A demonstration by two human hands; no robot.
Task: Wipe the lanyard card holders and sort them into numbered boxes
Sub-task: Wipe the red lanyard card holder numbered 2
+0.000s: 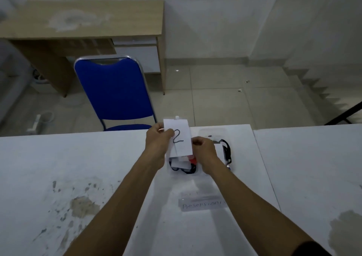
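Note:
My left hand (pixel 159 138) pinches a white card holder (pixel 181 138) marked with a handwritten "2", held upright above a clear box (pixel 169 170). My right hand (pixel 203 148) grips the holder's lower right edge with curled fingers. In the box under it lie more card holders with a black lanyard (pixel 183 170) and a red piece (pixel 193 160). A second clear box (pixel 213 133) to the right holds a holder with a black lanyard (pixel 227 151). Nearer me a clear box (pixel 202 201) carries a handwritten paper label.
The white table (pixel 78 167) has stains at the left and right front, and a seam runs down its right side. A blue chair (pixel 115 91) stands behind the table's far edge, with a wooden desk (pixel 94 20) farther back. Stairs rise at the right.

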